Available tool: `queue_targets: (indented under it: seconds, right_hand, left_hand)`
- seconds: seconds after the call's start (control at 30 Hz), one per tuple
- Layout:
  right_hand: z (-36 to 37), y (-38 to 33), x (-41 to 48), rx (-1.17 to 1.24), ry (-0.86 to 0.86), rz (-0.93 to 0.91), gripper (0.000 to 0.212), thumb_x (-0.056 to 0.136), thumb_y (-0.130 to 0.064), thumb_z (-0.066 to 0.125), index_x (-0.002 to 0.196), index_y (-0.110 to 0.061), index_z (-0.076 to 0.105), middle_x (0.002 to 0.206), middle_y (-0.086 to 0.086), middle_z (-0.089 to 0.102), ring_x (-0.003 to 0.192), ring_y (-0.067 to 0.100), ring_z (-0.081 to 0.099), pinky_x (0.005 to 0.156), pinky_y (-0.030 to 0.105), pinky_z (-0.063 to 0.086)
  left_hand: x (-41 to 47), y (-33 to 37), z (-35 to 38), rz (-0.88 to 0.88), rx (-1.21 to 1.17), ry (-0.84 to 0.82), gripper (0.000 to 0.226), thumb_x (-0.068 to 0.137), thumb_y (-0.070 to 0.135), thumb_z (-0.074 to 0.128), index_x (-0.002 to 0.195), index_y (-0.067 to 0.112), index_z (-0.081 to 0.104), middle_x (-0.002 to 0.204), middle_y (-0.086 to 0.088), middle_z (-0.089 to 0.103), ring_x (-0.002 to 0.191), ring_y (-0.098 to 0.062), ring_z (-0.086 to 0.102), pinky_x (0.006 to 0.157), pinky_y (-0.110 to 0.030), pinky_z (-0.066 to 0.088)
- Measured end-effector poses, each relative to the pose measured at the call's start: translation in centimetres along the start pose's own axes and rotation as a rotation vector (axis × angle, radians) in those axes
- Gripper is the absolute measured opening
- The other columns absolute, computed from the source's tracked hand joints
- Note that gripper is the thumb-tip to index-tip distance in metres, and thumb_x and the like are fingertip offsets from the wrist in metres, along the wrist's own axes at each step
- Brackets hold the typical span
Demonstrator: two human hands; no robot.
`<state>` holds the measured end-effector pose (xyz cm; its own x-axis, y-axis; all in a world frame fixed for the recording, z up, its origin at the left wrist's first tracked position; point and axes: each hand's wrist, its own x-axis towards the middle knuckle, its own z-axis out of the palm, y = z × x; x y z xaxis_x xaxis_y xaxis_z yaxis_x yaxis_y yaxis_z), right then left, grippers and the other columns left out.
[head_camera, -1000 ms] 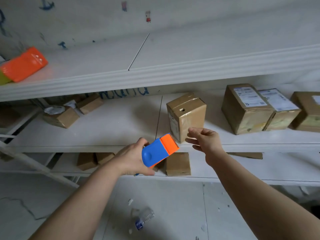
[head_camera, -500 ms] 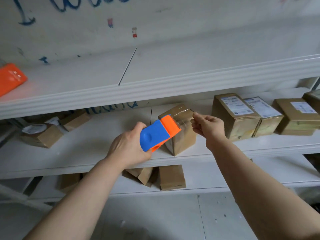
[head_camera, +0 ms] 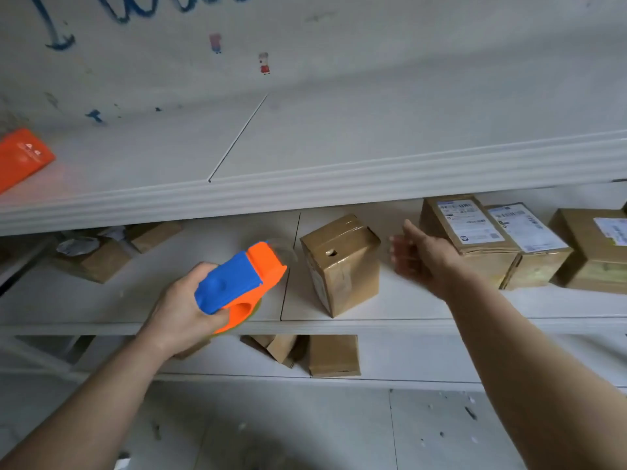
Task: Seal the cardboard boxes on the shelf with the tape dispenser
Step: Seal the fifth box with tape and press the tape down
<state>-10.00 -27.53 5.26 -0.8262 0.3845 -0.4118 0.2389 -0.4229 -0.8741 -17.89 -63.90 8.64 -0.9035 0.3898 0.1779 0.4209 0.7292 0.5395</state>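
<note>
My left hand point(head_camera: 183, 313) grips a blue and orange tape dispenser point(head_camera: 242, 278), held a little left of an upright cardboard box point(head_camera: 342, 266) on the middle shelf point(head_camera: 407, 322). A curl of clear tape shows at the dispenser's orange nose. Shiny tape runs over the box's top. My right hand point(head_camera: 424, 257) hovers just right of that box with fingers spread, blurred, holding nothing. It does not touch the box.
Labelled boxes point(head_camera: 468, 232) stand in a row at the right of the middle shelf, and smaller boxes point(head_camera: 98, 256) lie at its left. More boxes point(head_camera: 334, 356) sit on the lower shelf. An orange packet point(head_camera: 20, 157) lies on the top shelf.
My right hand let go of the tape at the box's top and moved right, opening. My left hand drew the dispenser left and down, away from the box.
</note>
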Motion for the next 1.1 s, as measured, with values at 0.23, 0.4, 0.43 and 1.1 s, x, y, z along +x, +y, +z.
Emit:
queue_targets:
  seconds: [0.23, 0.4, 0.43, 1.1]
  right_hand:
    - [0.4, 3.1, -0.8, -0.197, -0.217, 0.062, 0.024, 0.084, -0.031, 0.070, 0.096, -0.011, 0.073, 0.091, -0.001, 0.069, 0.090, 0.015, 0.061, 0.081, 0.031, 0.053]
    - [0.7, 2.7, -1.0, -0.146, -0.253, 0.016, 0.038, 0.086, -0.040, 0.062, 0.107, -0.010, 0.070, 0.098, 0.005, 0.072, 0.094, 0.018, 0.070, 0.086, 0.035, 0.055]
    - [0.7, 2.7, -1.0, -0.139, -0.243, 0.028, 0.044, 0.090, -0.048, 0.053, 0.108, -0.012, 0.070, 0.095, 0.004, 0.073, 0.095, 0.019, 0.070, 0.086, 0.036, 0.054]
    - [-5.9, 8.7, -0.4, -0.135, 0.182, 0.258, 0.017, 0.094, -0.027, 0.059, 0.099, -0.010, 0.062, 0.086, 0.001, 0.072, 0.078, 0.012, 0.068, 0.080, 0.032, 0.051]
  left_hand:
    - [0.5, 2.8, 2.2, 0.107, -0.105, -0.028, 0.040, 0.051, 0.033, 0.062, 0.090, 0.037, 0.054, 0.078, 0.015, 0.060, 0.063, -0.006, 0.052, 0.056, -0.014, 0.040]
    - [0.4, 3.9, 3.2, 0.141, -0.087, -0.070, 0.044, 0.050, 0.039, 0.060, 0.093, 0.035, 0.053, 0.081, 0.015, 0.059, 0.066, -0.011, 0.052, 0.058, -0.017, 0.042]
    - [0.3, 4.2, 3.2, 0.139, -0.081, -0.073, 0.044, 0.051, 0.036, 0.061, 0.094, 0.034, 0.053, 0.081, 0.015, 0.058, 0.067, -0.011, 0.052, 0.057, -0.016, 0.041]
    - [-1.0, 8.2, 7.8, 0.152, -0.114, -0.216, 0.048, 0.049, 0.046, 0.061, 0.094, 0.033, 0.054, 0.080, 0.017, 0.058, 0.067, -0.008, 0.052, 0.058, -0.018, 0.042]
